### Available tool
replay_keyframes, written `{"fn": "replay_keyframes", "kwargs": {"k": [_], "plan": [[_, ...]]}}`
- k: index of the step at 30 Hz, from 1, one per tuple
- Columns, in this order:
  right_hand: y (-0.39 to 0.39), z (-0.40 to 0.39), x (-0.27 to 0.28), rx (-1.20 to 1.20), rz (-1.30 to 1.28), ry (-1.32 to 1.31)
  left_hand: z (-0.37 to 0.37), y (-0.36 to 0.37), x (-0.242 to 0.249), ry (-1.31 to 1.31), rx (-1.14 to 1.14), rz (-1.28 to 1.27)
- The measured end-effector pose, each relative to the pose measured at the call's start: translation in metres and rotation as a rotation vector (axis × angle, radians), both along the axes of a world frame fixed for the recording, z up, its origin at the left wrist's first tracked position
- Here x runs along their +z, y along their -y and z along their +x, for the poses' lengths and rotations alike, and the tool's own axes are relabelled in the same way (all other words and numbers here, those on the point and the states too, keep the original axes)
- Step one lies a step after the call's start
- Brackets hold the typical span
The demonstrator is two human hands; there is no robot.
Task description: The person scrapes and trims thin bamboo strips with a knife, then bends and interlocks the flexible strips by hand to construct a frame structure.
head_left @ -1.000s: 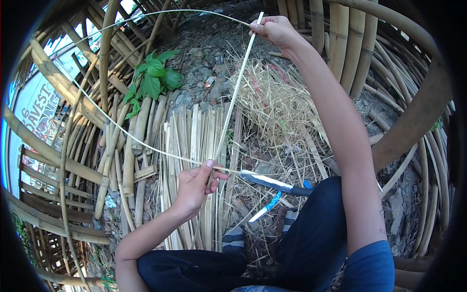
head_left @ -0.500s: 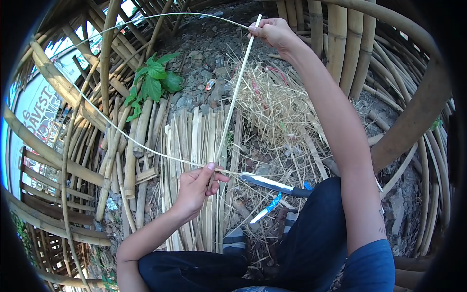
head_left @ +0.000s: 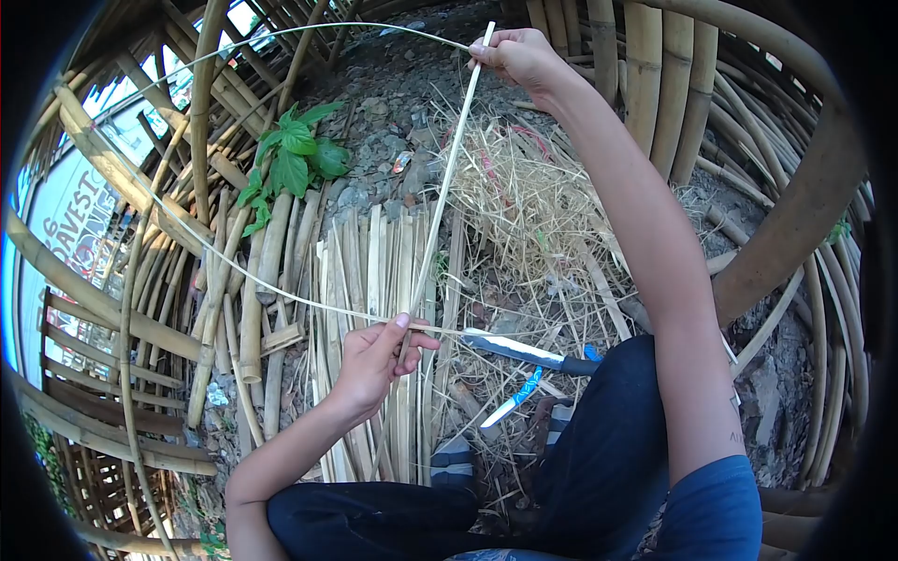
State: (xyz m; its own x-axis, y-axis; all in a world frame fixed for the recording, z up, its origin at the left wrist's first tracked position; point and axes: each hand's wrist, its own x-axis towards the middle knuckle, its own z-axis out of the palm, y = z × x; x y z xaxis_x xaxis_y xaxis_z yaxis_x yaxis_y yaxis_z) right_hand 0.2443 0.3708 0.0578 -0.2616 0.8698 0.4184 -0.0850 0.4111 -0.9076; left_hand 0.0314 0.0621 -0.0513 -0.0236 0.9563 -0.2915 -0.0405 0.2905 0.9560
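Observation:
My left hand (head_left: pixel 379 360) pinches a pale bamboo strip (head_left: pixel 444 192) between thumb and fingers, low at the centre. From there the strip slants up to my right hand (head_left: pixel 514 58), which grips it near its top end. A thin curved strip (head_left: pixel 253 274) is held at both hands too and bows far out to the left in a wide loop. Just right of my left hand a knife (head_left: pixel 519 350) with a dark handle lies on the ground, above a blue and white strip (head_left: pixel 513 400). Split bamboo slats (head_left: pixel 360 271) lie beneath my left hand.
A heap of dry shavings (head_left: pixel 528 196) spreads right of centre. A leafy green plant (head_left: pixel 295 154) grows at the upper left. Bamboo poles (head_left: pixel 644 89) stand at the upper right, and a bamboo frame (head_left: pixel 140 323) curves along the left. My bent knees (head_left: pixel 608 421) are below.
My right hand has shifted slightly up and left with the strip ends. My left hand has barely moved and keeps its hold.

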Motion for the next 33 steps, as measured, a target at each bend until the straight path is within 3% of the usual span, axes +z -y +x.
{"fn": "replay_keyframes", "kwargs": {"k": [22,33], "plan": [[0.017,0.004,0.009,-0.098,0.072,0.052,0.001,0.002,-0.005,-0.032,-0.023,0.044],[0.010,0.003,0.008,-0.077,0.062,0.017,0.003,0.006,-0.010,-0.225,-0.001,0.166]]}}
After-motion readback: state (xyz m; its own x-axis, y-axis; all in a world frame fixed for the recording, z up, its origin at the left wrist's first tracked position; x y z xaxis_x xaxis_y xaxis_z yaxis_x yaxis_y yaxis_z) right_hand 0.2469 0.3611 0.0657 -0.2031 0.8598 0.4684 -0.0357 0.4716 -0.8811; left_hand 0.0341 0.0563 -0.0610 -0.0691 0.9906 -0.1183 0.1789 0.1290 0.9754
